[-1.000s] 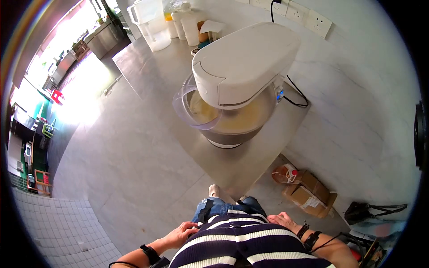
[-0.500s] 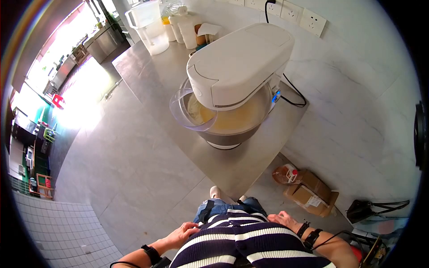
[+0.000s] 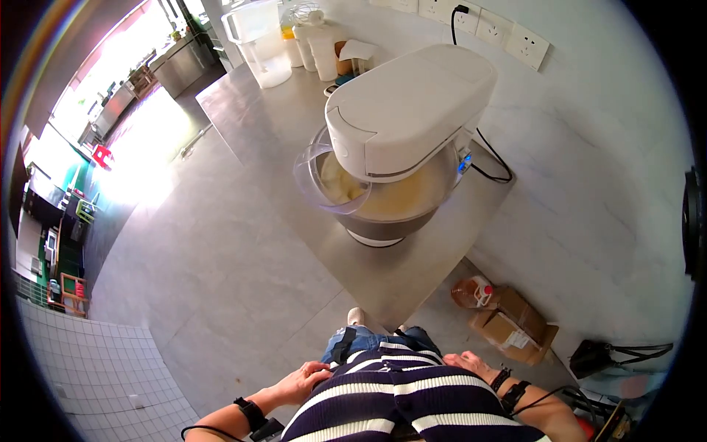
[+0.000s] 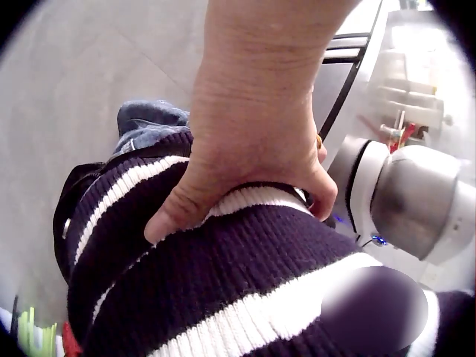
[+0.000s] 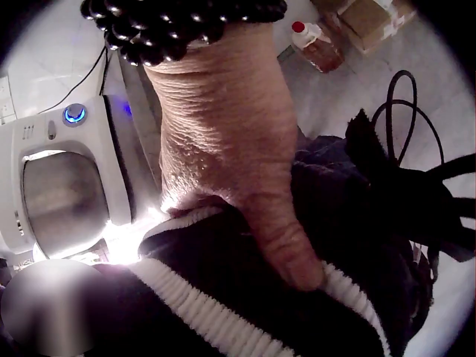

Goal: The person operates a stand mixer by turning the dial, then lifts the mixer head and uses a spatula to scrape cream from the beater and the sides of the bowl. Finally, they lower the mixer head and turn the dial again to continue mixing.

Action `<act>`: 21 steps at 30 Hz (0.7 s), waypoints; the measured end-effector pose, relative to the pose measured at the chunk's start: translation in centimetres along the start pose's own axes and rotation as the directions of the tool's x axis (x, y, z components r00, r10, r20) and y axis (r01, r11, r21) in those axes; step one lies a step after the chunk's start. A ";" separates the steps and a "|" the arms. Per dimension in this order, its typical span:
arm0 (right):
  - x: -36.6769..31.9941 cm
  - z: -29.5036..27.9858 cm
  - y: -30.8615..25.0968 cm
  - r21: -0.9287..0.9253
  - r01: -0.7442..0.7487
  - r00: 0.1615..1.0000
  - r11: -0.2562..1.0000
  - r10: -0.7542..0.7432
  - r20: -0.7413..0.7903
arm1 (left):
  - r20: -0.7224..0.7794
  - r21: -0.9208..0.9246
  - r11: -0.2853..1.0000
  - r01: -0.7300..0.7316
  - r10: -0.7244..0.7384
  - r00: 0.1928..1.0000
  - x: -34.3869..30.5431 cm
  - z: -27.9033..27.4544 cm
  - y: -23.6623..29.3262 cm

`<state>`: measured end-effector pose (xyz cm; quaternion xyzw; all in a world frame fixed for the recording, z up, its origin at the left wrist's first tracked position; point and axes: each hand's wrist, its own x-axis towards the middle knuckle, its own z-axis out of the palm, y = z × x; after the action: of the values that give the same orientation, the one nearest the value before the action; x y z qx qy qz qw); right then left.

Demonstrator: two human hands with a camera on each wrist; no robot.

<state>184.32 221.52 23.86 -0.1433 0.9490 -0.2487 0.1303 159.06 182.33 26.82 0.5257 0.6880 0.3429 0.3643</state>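
Observation:
I stand facing a white stand mixer (image 3: 409, 103) on a steel table (image 3: 258, 125). Its bowl (image 3: 390, 202) holds pale yellow batter under a clear splash guard (image 3: 320, 180). My left hand (image 3: 302, 381) rests on my left hip against the striped sweater (image 3: 398, 401), thumb spread, holding nothing. In the left wrist view the left hand (image 4: 253, 141) lies on the sweater hem, its fingers hidden behind it. My right hand (image 3: 466, 362) rests on the right hip in the same way. The right wrist view shows that right hand (image 5: 223, 149) below a black bead bracelet (image 5: 178, 18).
A clear jug (image 3: 258, 40) and white containers (image 3: 317, 44) stand at the table's far end. Wall sockets (image 3: 501, 29) feed the mixer's black cable. On the floor to the right lie a cardboard box (image 3: 515, 324), an oil bottle (image 3: 471, 293) and a black bag (image 3: 607, 355).
Only the head view has shifted slightly; both hands stay on my hips and the mixer stands as before.

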 end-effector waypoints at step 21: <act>0.3 -0.5 -0.3 0.095 -0.019 0.999 0.995 0.024 -0.049 | -0.028 -0.005 1.000 0.018 -0.018 0.999 -0.3 0.3 0.8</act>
<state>183.91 221.41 24.40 -0.1206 0.9407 -0.2952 0.1158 159.77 182.22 27.36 0.5139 0.6968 0.3486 0.3590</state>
